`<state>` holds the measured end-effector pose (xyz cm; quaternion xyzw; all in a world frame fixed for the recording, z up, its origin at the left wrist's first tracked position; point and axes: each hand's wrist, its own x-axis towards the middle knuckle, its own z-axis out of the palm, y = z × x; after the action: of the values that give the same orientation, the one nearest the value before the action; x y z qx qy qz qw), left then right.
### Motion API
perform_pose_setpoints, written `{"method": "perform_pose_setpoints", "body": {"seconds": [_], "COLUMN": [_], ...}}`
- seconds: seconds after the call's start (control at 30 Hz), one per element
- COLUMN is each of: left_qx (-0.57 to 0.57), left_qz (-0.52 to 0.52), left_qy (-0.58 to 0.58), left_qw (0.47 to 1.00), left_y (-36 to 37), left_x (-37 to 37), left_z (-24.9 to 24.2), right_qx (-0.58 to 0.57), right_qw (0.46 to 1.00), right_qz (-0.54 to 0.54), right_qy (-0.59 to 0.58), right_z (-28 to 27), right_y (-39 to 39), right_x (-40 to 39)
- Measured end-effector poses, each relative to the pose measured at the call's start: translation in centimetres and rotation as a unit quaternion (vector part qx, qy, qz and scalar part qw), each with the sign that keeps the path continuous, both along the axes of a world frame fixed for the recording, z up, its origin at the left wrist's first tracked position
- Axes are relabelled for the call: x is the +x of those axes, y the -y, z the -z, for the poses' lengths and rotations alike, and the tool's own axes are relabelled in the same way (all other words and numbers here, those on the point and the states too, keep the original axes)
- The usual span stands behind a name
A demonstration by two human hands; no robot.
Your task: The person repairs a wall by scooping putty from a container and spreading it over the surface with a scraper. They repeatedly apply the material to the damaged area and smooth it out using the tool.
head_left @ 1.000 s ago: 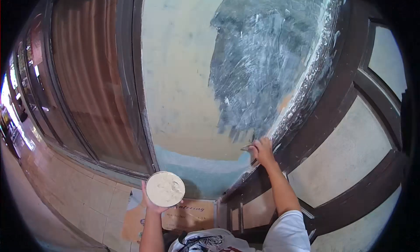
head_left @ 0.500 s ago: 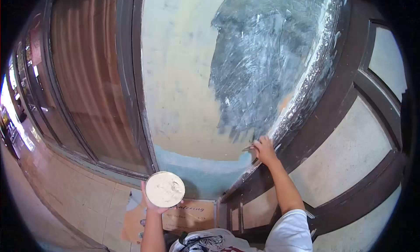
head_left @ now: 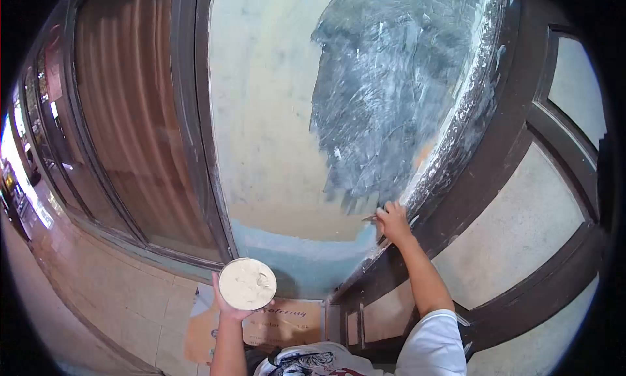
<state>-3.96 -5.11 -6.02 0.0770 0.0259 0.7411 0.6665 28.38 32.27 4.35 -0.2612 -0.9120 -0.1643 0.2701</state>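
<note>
The right hand (head_left: pixel 394 223), right of centre in the lower half of the frame, is closed around a small thin tool (head_left: pixel 369 217), its fingers bunched over the near end. Only a narrow sliver of the tool shows, dull and brownish-grey; its exact shape is too small to tell. Its long axis runs nearly level across the picture, the visible tip pointing left. Whether that tip touches the wall panel (head_left: pixel 270 135) behind it I cannot tell.

The left hand (head_left: pixel 227 307), at lower centre-left, grips a round tub (head_left: pixel 247 285) from below and the side, with the thumb along its left edge. The tub is filled with off-white paste, smooth at the left and gouged right of its middle. Its round mouth faces the camera, so its upright axis is seen almost end-on.

Beyond the hands, the panel fills the upper middle: cream at left, a streaky dark grey patch (head_left: pixel 381 95) at upper right, and a blue-green band (head_left: pixel 300 262) along the bottom. A printed board (head_left: pixel 293 320) lies beneath, at lower centre. A dark-framed curtained window (head_left: pixel 130 115) stands at upper left, and dark woodwork with pale panels (head_left: pixel 515 232) at right.
</note>
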Motion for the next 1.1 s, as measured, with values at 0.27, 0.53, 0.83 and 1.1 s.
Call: {"method": "perform_pose_setpoints", "body": {"seconds": [0.27, 0.53, 0.83, 1.1], "left_qx": [0.035, -0.09, -0.077, 0.015], "left_qz": [0.031, -0.066, -0.062, 0.036], "left_qy": [-0.009, -0.009, 0.002, -0.022], "left_qw": [0.999, 0.994, 0.995, 0.999], "left_y": [-0.2, -0.1, 0.5, 0.3], "left_x": [-0.7, 0.6, 1.6, 1.5], "left_z": [0.7, -0.6, 0.5, 1.3], "right_qx": [0.057, 0.0, 0.037, 0.082], "right_qw": [0.985, 0.999, 0.996, 0.978], "right_qz": [-0.013, 0.013, -0.034, -0.036], "right_qy": [-0.165, -0.034, -0.069, -0.189], "right_z": [-7.1, -3.5, -2.7, -10.5], "right_y": [1.3, -1.0, 0.0, 0.8], "right_x": [-0.6, -1.0, -0.3, -1.3]}}
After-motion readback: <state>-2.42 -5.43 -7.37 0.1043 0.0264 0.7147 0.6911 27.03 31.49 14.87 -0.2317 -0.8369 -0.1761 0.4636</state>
